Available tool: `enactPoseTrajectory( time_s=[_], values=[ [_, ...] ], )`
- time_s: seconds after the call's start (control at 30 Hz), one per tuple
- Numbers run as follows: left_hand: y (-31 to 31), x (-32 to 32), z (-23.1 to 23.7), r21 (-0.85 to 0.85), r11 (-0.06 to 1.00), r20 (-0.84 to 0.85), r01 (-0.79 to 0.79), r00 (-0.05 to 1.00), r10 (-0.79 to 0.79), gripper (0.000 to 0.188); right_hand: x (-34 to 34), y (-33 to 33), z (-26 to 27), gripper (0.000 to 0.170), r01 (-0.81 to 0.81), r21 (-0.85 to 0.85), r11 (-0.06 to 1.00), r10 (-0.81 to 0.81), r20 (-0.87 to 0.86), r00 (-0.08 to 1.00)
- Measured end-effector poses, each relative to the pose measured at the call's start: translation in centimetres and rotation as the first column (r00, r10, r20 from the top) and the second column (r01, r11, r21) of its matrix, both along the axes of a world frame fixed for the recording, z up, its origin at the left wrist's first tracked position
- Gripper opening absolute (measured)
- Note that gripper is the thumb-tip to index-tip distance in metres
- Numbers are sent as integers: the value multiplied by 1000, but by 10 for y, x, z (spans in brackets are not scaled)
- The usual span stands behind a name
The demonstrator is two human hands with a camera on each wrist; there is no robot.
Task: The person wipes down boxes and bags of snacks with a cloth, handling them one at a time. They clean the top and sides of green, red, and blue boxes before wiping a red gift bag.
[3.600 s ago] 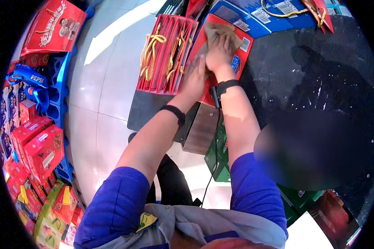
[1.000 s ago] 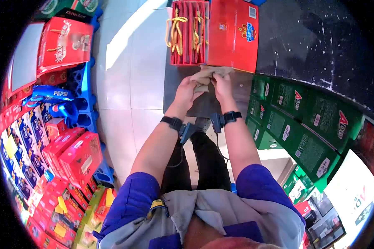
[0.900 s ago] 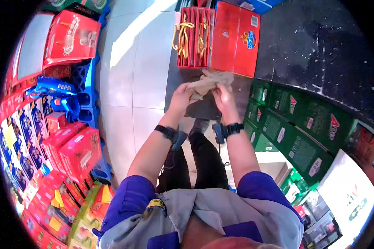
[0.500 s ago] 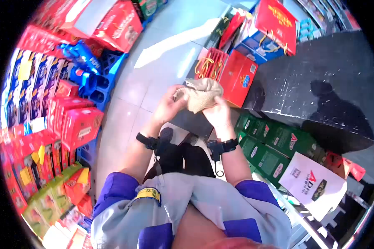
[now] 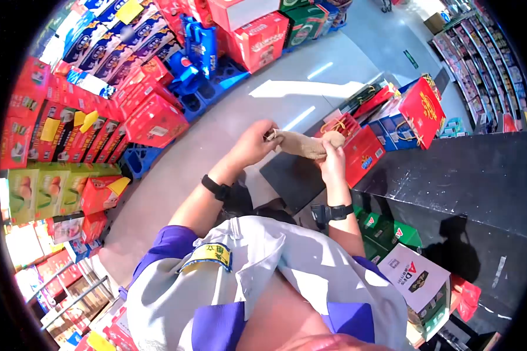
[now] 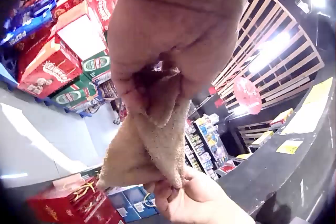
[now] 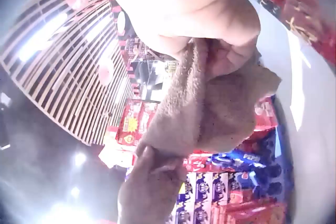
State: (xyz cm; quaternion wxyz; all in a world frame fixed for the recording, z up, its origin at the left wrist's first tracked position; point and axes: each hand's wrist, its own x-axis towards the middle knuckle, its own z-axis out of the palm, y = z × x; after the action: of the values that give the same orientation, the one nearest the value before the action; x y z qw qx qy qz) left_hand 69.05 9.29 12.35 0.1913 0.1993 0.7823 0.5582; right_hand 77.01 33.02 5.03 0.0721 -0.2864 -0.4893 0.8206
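Observation:
A beige terry cloth (image 5: 301, 145) is stretched between both hands in front of the body. My left hand (image 5: 255, 143) pinches one end of it, with the thumb and fingers curled in on the fabric. At the other end my right hand (image 5: 334, 162) grips a bunched corner. In the left wrist view the cloth (image 6: 149, 145) hangs folded from the left hand down to the right hand (image 6: 184, 198). The right wrist view shows the folded cloth (image 7: 205, 108) running down to the left hand (image 7: 149, 187).
Beyond the hands, a red box (image 5: 363, 155) and gift bags (image 5: 424, 114) stand along a black counter (image 5: 451, 169). Green cartons (image 5: 386, 231) are stacked beneath it. On the left, red boxes (image 5: 152, 120) and a blue crate (image 5: 216, 88) line the aisle floor (image 5: 170, 175).
Earlier, both hands pressed the cloth on the red box. They have since lifted it off and drawn it out between them, while the head view has turned toward the right.

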Motion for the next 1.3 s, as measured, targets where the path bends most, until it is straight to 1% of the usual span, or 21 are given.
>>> enactPoseTrajectory(
  time_s=[0.03,0.13,0.2,0.23,0.27,0.33,0.4,0.47,0.5,0.6,0.63,0.67,0.77,0.87,0.97,1.07,1.1,1.17,1.2,1.27,1.3],
  values=[
    [-9,-3,4,-36,999,32,-16,999,18,22,-5,-7,12,26,-43,-124,991,42,-9,999],
    [-43,-15,9,-89,995,131,37,991,-26,36,-23,-36,43,20,-40,-42,998,42,57,997],
    [-67,-16,13,-32,997,-195,76,978,-81,56,-35,-54,47,21,-22,-19,1000,22,21,1000],
    [-80,-19,24,-71,988,-57,134,989,-138,70,-41,-64,53,22,-32,-24,999,32,-2,1000],
    [-92,-25,24,-74,987,-65,145,987,-150,70,-50,-73,59,22,-45,-22,999,44,-35,998],
    [-113,-44,22,-128,984,-249,121,957,-150,68,-74,-89,60,24,2,-32,999,-3,-20,1000],
    [-136,-66,27,-92,991,-269,95,956,-117,64,-96,-115,68,24,13,-27,1000,-14,-41,999],
    [-159,-97,33,-21,1000,-434,-4,901,-5,57,-127,-140,80,23,-7,-16,1000,7,-45,999],
    [-170,-110,36,-19,998,-366,-57,930,47,52,-141,-152,85,23,-37,-10,999,36,-39,999],
    [-200,-153,44,-32,997,-468,-70,882,47,42,-184,-178,95,24,-93,37,995,94,-37,995],
    [-204,-162,43,106,990,-292,-96,948,123,37,-196,-184,95,25,-119,52,992,122,-62,991],
    [-212,-173,43,186,980,-192,-75,975,112,37,-204,-191,95,25,-144,65,987,150,-88,985],
    [-223,-204,35,191,981,-250,-25,965,73,39,-214,-203,100,26,-120,60,991,125,-94,988],
    [-219,-223,34,68,998,-359,-19,932,42,34,-225,-196,94,25,-121,83,989,125,-41,991],
    [-209,-241,28,139,990,-136,12,991,7,17,-245,-189,94,24,-112,83,990,113,-2,994],
    [-205,-268,24,133,990,-113,38,993,-23,14,-275,-180,102,23,-108,55,993,107,32,994],
    [-203,-279,25,127,992,-118,18,993,-3,14,-288,-177,101,22,-102,44,994,100,51,994],
    [-194,-295,39,175,982,46,-73,997,66,20,-317,-168,96,20,-161,24,987,160,35,986],
    [-192,-305,40,162,983,42,-88,996,82,20,-331,-164,94,18,-199,14,980,198,22,980],
    [-184,-334,45,305,936,164,-177,978,131,24,-367,-154,97,17,-243,-26,970,242,-29,970],
    [-180,-348,47,258,940,196,-225,964,178,24,-384,-146,100,17,-271,-58,961,270,-31,962]
  ],
)
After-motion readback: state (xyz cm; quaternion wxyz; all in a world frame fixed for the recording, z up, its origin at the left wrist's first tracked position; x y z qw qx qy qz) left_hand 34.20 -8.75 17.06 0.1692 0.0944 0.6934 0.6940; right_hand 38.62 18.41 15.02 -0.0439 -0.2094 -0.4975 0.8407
